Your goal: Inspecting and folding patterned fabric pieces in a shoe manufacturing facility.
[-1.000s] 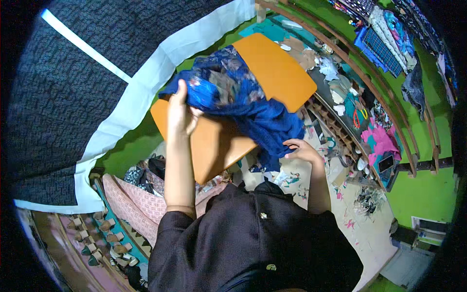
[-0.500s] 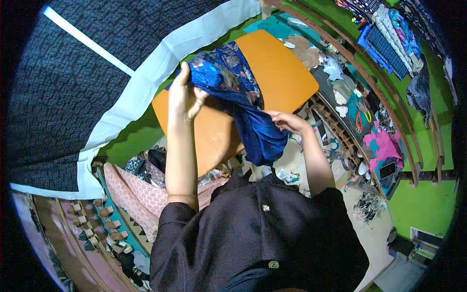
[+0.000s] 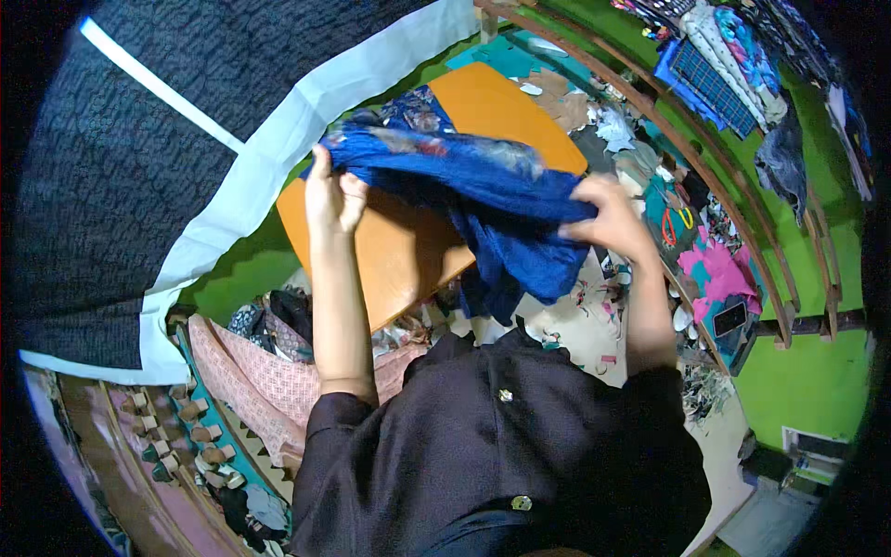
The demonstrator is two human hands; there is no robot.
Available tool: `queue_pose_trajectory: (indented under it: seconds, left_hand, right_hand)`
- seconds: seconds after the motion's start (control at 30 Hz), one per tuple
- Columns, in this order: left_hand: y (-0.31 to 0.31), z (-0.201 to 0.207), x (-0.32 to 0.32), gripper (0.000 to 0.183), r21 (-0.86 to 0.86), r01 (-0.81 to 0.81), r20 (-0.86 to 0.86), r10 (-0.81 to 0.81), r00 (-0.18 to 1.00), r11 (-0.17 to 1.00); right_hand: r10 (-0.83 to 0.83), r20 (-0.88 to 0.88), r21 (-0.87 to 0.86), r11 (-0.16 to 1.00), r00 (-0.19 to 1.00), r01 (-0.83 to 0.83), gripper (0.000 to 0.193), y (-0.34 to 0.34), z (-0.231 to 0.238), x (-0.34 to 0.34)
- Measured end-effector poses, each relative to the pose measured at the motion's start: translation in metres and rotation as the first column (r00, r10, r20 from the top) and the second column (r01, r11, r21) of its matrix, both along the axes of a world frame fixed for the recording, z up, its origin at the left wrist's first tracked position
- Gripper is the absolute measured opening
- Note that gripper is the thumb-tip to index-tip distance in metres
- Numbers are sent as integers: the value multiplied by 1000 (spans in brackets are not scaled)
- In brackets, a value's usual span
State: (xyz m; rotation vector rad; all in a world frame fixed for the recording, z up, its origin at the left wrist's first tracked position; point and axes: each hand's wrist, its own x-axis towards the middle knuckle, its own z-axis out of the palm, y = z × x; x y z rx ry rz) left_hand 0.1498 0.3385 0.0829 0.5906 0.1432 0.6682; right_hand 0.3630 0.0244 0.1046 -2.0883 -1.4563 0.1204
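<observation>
A dark blue cloth with a floral pattern stretches between my two hands, over an orange-topped table. My left hand pinches its left end between thumb and fingers. At the other end my right hand, a little blurred, grips the cloth's right edge. The middle of the cloth hangs in loose folds toward my body, and its far part lies on the tabletop near the patterned piece.
Right of the table, a bench holds fabric scraps, orange-and-yellow-handled scissors, pink cloth and a phone. Folded clothes lie on a rack at the upper right. A pink patterned cloth lies at left.
My right hand has moved right and up, drawing the cloth out wide between both hands. My left hand has stayed nearly in place, still holding its end. The view has shifted slightly.
</observation>
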Motion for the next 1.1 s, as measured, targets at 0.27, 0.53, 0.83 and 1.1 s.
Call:
queue_pose_trajectory:
  seconds: [0.27,0.53,0.83,1.1]
  left_hand:
    - [-31,-33,40,40,-86,216,24,-215,976,973]
    - [-73,-33,73,43,-1,209,-39,-209,977,978]
    - [-97,-23,101,39,-130,109,-281,-142,949,985]
    - [-105,-23,138,39,-175,226,-524,-285,803,958]
  right_hand:
    - [-392,-72,189,897,917,399,14,-41,-2,8]
    - [-836,-14,593,435,549,678,20,-78,-18,35]
    - [-773,156,470,606,615,642,20,-132,-1,86]
    - [-526,163,-233,801,834,551,24,-135,-24,73]
